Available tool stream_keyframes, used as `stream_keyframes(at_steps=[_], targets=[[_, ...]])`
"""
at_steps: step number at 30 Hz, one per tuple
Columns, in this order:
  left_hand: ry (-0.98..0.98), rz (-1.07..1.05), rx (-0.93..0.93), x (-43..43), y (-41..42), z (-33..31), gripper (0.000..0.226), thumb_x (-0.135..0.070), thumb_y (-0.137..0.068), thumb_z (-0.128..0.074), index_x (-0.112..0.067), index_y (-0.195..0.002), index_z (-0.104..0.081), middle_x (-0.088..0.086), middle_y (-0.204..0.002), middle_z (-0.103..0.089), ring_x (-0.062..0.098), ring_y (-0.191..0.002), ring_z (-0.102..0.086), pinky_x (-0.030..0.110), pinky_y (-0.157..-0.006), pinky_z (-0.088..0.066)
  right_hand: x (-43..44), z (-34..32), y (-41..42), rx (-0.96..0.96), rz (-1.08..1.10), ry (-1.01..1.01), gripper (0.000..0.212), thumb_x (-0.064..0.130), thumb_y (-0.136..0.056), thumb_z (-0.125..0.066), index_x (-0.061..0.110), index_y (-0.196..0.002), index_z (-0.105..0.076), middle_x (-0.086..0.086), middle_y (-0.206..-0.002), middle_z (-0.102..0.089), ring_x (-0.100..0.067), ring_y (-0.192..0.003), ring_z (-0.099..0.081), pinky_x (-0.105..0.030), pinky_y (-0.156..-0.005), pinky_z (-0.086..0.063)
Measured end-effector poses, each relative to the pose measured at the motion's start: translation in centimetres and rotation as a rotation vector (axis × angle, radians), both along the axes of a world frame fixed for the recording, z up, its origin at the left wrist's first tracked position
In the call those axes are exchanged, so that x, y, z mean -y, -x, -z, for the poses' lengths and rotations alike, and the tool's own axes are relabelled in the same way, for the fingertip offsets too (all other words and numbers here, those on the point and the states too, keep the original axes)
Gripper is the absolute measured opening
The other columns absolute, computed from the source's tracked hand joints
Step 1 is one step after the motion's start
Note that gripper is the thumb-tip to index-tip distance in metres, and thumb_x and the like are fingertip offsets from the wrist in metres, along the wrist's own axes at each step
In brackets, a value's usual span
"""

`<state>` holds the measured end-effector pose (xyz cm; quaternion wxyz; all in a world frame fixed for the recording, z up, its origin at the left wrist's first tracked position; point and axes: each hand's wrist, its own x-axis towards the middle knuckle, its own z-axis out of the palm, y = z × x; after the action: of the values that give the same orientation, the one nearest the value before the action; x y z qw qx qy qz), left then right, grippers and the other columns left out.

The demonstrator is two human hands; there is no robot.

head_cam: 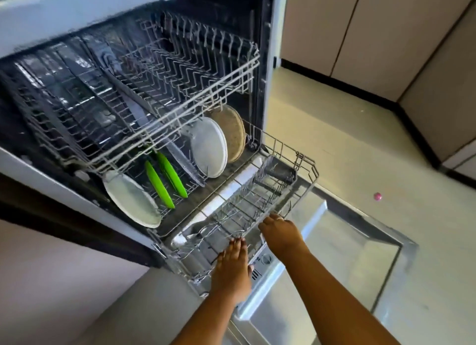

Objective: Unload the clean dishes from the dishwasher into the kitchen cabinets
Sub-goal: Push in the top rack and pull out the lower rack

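Lower rack (306, 164) is pulled out over the open door (360, 254). Upper rack (206, 87) looks bare. Basket (257, 198) sits along the lower rack's front edge, long axis 7 to 1 o'clock. Its contents are too blurred to call.

Dishes left, all on edge in a row behind the basket, running 8 to 2 o'clock:
- white plate (131, 200)
- green plates (159, 185)
- clear plate (185, 159)
- second white plate (210, 146)
- tan plate (231, 131)

Left hand (231, 270): fingers (238, 246) straight and together, tips touching wire at the basket's near end, holding nothing. Right hand (280, 234): just beside it at 2 o'clock, knuckles up at the basket's near rim. Its fingers are curled under and hidden, so a grip on the rim can't be confirmed.

Key relation: the plates lie at 10 to 12 o'clock from both hands, beyond the basket, so any reach goes over it. Left hand is nearer the white plate and green plates; right hand is nearer the second white plate and tan plate. The upper rack overhangs the plate tops, so a lift probably has to come out toward 5 o'clock first.

Cabinets (334, 35) at 1 o'clock are shut and well apart from the rack.
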<state>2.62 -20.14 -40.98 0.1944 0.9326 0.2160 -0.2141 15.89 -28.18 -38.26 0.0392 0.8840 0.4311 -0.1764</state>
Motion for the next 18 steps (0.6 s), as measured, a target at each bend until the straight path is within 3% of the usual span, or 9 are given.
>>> stream_keyframes(at_steps=[3, 8, 18], targets=[[0.021, 0.030, 0.020, 1.9, -0.7, -0.6, 0.065, -0.031, -0.101, -0.030, -0.015, -0.150, 0.010, 0.003, -0.158, 0.014, 0.019, -0.146, 0.012, 0.036, -0.118, 0.003, 1.8, 0.0, 0.4, -0.011, 0.015, 0.013, 0.047, 0.015, -0.087, -0.061, 0.014, -0.132, -0.050, -0.004, -0.134, -0.051, -0.021, -0.133, -0.037, -0.036, -0.098, -0.042], [0.067, 0.075, 0.010, 4.8, -1.0, -1.5, 0.063, -0.031, -0.102, -0.029, -0.011, -0.150, 0.008, 0.005, -0.158, 0.012, 0.022, -0.147, 0.010, 0.036, -0.118, 0.002, 4.1, -0.5, 1.3, -0.029, 0.049, 0.029, 0.039, 0.010, -0.096, -0.042, 0.010, -0.135, -0.046, -0.008, -0.142, -0.045, -0.021, -0.139, -0.031, -0.037, -0.105, -0.036], [0.181, 0.090, 0.009, 7.1, -0.9, -3.1, 0.062, -0.036, -0.101, -0.028, -0.016, -0.151, 0.004, 0.001, -0.159, 0.008, 0.019, -0.147, 0.011, 0.037, -0.119, 0.000, 6.9, -1.1, 2.3, -0.046, 0.104, 0.121, 0.034, 0.010, -0.096, -0.043, 0.011, -0.130, -0.051, -0.005, -0.134, -0.051, -0.021, -0.132, -0.037, -0.035, -0.101, -0.039]])
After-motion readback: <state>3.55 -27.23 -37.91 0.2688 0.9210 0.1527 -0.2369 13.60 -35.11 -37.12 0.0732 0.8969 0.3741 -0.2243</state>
